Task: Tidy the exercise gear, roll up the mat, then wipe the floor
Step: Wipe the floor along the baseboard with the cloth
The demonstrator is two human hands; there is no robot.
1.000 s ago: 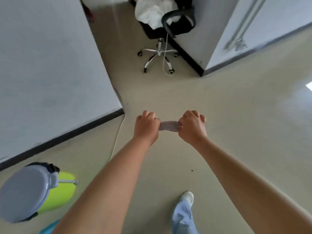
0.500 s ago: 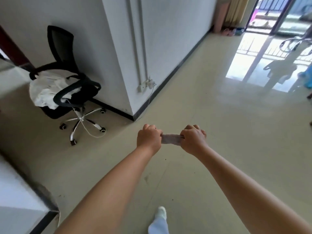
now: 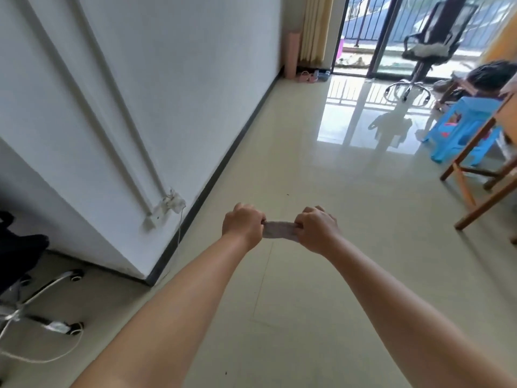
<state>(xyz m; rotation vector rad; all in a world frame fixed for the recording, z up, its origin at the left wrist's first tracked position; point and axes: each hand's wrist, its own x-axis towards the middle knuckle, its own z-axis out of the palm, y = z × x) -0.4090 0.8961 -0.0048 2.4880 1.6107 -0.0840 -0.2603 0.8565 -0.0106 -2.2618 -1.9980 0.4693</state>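
The pale tiled floor [image 3: 321,191] fills most of the view and shines near the glass door [image 3: 361,35] at the far end. On the left a white wall [image 3: 167,79] with a dark skirting runs toward that door, and 2 thin pipes [image 3: 92,107] go down it to a small socket [image 3: 170,204] with a loose cable. At the right edge stands a wooden chair frame [image 3: 481,189], and behind it a blue plastic stool [image 3: 461,130]. An office chair [image 3: 428,49] stands by the door, and the wheeled base of another chair [image 3: 42,298] shows at the lower left. A pink rolled mat [image 3: 292,54] stands upright in the far corner beside a yellow curtain [image 3: 314,26]. Between the person and these things the floor is free. Both bare arms reach forward; the left hand [image 3: 242,225] and the right hand [image 3: 316,229] are closed into fists, each gripping 1 end of a small greyish cloth [image 3: 279,230], which is stretched between them above the floor.
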